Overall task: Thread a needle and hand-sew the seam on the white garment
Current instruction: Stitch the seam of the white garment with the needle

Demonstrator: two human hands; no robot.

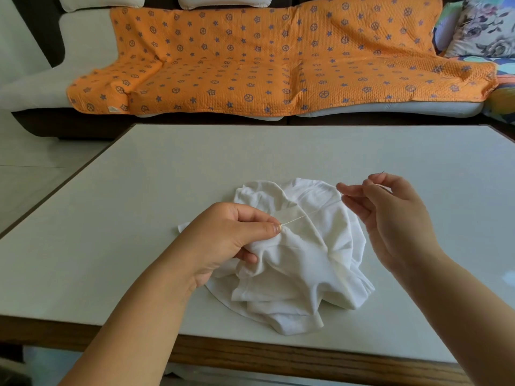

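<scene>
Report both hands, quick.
Left hand: pinches a fold of the white garment.
Right hand: pinches the needle, thread running to the garment.

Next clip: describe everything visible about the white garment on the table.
The white garment is a soft, knit-looking cloth lying crumpled in a loose heap on the pale table, near its front edge. Stitched hems show along its lower folds. The left hand pinches a raised fold at its upper left between thumb and fingers. A thin pale thread runs from that pinch up and right to the right hand, raised beside the heap's right edge.
</scene>
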